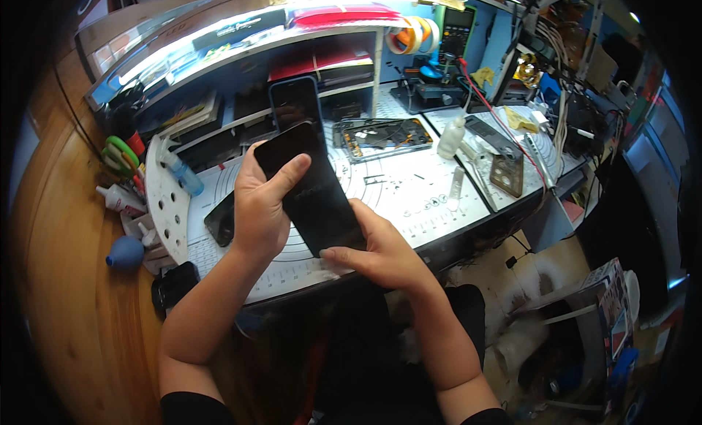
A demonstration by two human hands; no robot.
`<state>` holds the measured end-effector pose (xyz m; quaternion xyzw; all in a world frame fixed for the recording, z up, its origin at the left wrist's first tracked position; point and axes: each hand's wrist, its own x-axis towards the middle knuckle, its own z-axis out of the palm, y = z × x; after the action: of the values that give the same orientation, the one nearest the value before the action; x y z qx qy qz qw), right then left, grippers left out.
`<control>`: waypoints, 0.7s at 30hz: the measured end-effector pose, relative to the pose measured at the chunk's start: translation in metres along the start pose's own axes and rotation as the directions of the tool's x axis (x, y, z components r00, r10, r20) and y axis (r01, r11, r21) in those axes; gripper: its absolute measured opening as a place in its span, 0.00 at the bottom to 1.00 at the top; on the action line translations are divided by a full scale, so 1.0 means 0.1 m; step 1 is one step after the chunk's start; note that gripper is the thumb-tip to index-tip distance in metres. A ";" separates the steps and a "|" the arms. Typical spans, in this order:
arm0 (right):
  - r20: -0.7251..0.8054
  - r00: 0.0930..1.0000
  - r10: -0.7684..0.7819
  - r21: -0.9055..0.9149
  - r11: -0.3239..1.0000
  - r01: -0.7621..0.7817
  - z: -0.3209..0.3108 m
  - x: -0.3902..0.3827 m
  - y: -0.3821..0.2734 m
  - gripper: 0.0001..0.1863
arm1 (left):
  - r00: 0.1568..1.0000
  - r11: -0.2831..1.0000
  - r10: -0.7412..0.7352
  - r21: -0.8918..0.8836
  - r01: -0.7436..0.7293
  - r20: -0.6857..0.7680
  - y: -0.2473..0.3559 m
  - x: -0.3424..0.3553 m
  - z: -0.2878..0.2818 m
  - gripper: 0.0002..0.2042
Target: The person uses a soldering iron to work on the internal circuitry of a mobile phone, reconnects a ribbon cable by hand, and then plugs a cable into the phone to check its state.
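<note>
A dark smartphone [314, 195] is held tilted above the workbench, its black screen toward me. My left hand [265, 202] grips its upper left side, thumb lying across the screen. At the lower right end my right hand [380, 249] holds it too, thumb at the bottom corner and the other fingers hidden behind. Just beyond it, another phone with a blue edge [295, 102] leans upright by the shelf. Under my left wrist a dark phone [221, 219] lies on the white printed mat [398, 220]. An opened phone with its inner parts bare [384, 138] lies farther back.
Right of centre stand a white bottle [451, 137], a brown phone case [507, 175] and a red-wired probe [537, 162]. A microscope-like stand [431, 85] and a multimeter [457, 32] are behind. On the left are a perforated white panel [170, 202], a blue spray bottle [184, 175] and a blue blower bulb [126, 254].
</note>
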<state>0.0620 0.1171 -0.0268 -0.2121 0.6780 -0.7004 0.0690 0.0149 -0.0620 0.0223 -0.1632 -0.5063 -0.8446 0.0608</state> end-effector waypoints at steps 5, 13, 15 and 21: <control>-0.029 0.999 -0.046 0.138 0.989 0.049 -0.01 -0.02 0.02 0.27 | 0.996 0.998 -0.042 0.053 0.038 0.073 0.01 0.00 0.03 0.15; -0.155 0.987 -0.042 0.184 0.980 0.071 -0.12 -0.04 -0.07 0.25 | 0.905 0.911 -0.351 0.310 0.272 0.239 -0.17 -0.03 -0.08 0.16; -0.208 0.977 -0.054 0.192 0.977 0.095 -0.10 -0.08 -0.06 0.25 | 0.892 0.922 -0.354 0.266 0.282 0.281 -0.19 0.00 -0.17 0.17; -0.660 0.644 -0.387 -0.296 0.922 0.251 -0.37 -0.93 -0.02 0.15 | 0.931 0.951 -0.274 0.212 0.225 0.243 -0.07 -0.01 0.09 0.21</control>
<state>0.1317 0.1875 -0.0434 -0.0491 0.6629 -0.6652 -0.3403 0.0159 -0.0510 0.0200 -0.2043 -0.6010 -0.7659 -0.1021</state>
